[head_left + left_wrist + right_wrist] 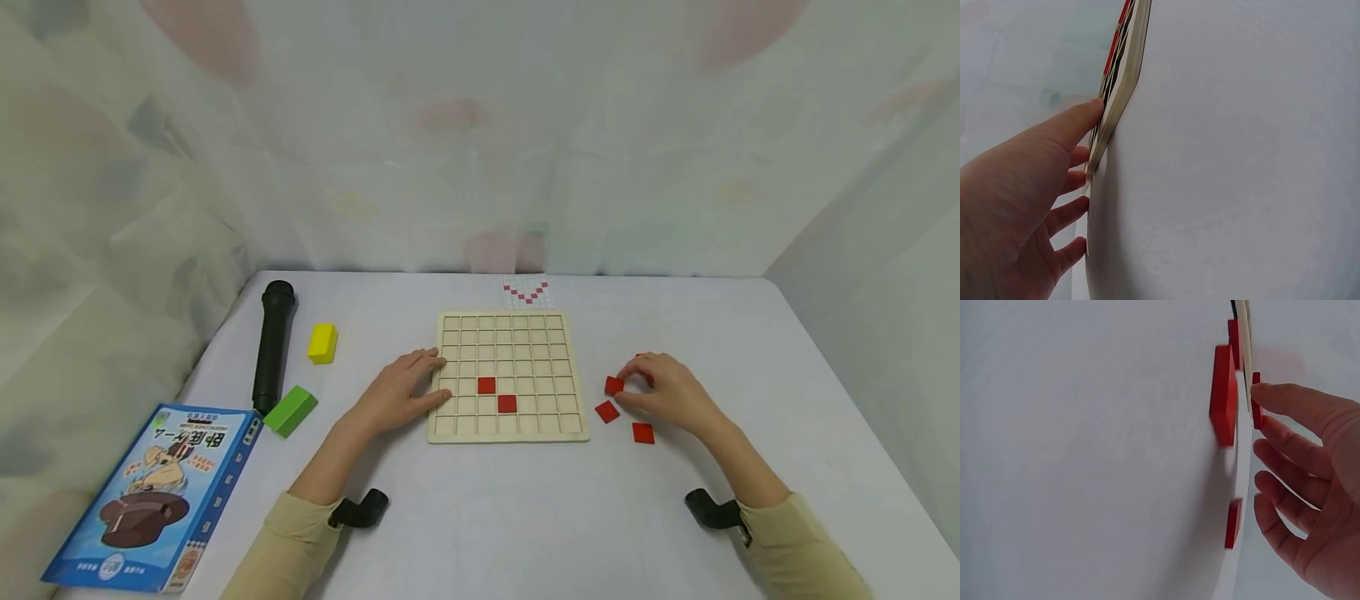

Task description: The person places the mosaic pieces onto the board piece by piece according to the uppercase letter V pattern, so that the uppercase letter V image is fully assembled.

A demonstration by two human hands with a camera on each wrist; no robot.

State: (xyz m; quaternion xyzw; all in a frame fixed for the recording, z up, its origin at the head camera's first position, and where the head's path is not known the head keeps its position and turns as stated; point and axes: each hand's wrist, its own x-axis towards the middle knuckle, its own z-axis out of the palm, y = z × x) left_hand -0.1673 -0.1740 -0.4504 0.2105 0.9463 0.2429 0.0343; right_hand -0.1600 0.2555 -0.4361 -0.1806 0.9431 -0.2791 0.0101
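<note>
From my end: right hand [663,392] has thumb and index finger pinched on a red tile [613,384], just right of the wooden board [510,437], other fingers loosely bent. I'd make that pinch light, on the edges, then lift straight up so the loose tiles [607,412] beside it don't get knocked. Left hand [401,392] lies spread, fingers nearly straight, thumb on the board's left rim, grasping nothing; gentle pressure there should stop sliding. Two placed tiles [507,404] sit in the grid, so I'd avoid jolting it.
</note>
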